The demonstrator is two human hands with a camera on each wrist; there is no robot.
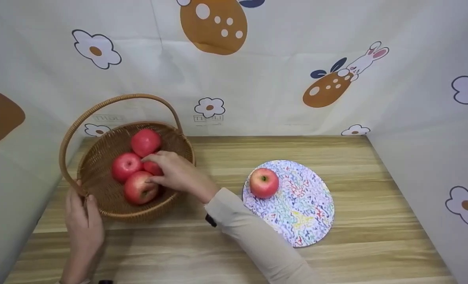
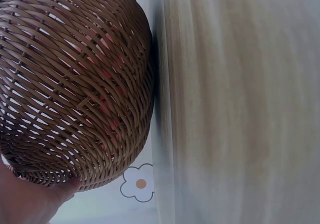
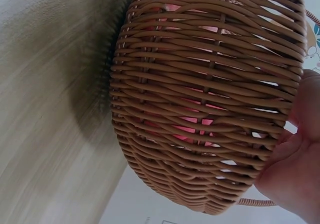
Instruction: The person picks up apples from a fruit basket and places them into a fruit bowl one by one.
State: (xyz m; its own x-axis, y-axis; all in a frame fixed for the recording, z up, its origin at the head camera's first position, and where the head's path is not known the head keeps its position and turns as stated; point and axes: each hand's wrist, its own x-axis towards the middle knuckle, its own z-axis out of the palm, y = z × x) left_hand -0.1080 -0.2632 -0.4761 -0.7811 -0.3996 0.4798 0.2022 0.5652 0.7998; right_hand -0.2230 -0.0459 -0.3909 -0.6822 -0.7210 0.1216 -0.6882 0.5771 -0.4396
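Faint boxed lettering printed on the backdrop cloth [image 1: 208,118] beneath a flower [image 1: 210,107], too blurred to read; similar faint print behind the basket handle [image 1: 107,118], unreadable.

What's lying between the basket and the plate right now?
Only bare wooden table between the basket and the plate, crossed nearer the camera by the right sleeve; head view.

Head view high, looking down, both wrist views close on basket [image 1: 100,177]

Staged tabletop booth, probably home-style recording set rather than real kitchen. Wooden table [image 1: 234,244] as landmark: cartoon-printed cloth backdrop [image 1: 281,71] hung behind it and along both sides, flowers, rabbit, spotted brown shapes. No room visible beyond cloth.
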